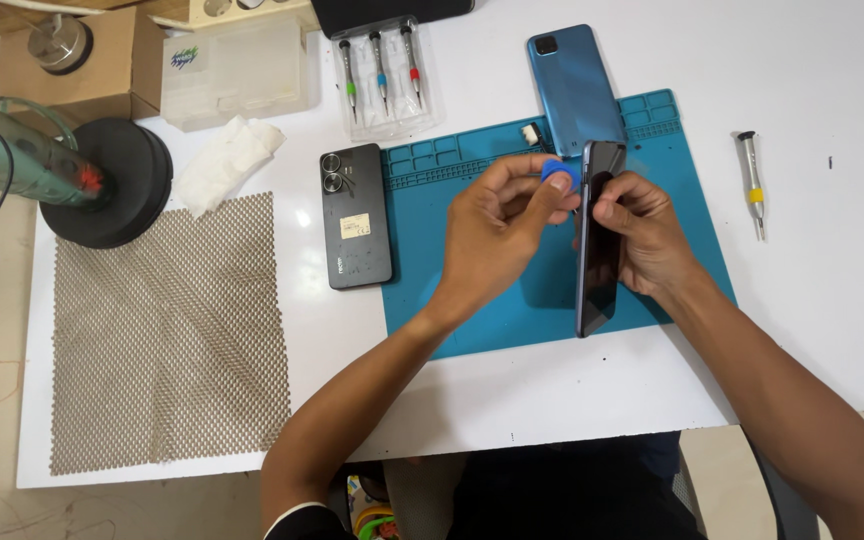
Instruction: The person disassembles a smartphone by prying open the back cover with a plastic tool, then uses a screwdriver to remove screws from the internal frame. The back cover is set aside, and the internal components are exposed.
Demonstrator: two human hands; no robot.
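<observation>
My right hand [647,232] grips a dark smartphone [597,270], held on its edge above the teal work mat [472,290]. My left hand [497,225] pinches a small blue pick [560,175] against the upper edge of that phone. A black phone [354,215] lies back-up at the mat's left border. A blue phone back cover [574,85] rests at the mat's top edge.
A clear case with three screwdrivers [382,75] sits at the back. A loose screwdriver [752,185] lies to the right. A brown mesh pad [167,330], a crumpled tissue [227,160], a black round stand [117,180] and a cardboard box [82,60] occupy the left.
</observation>
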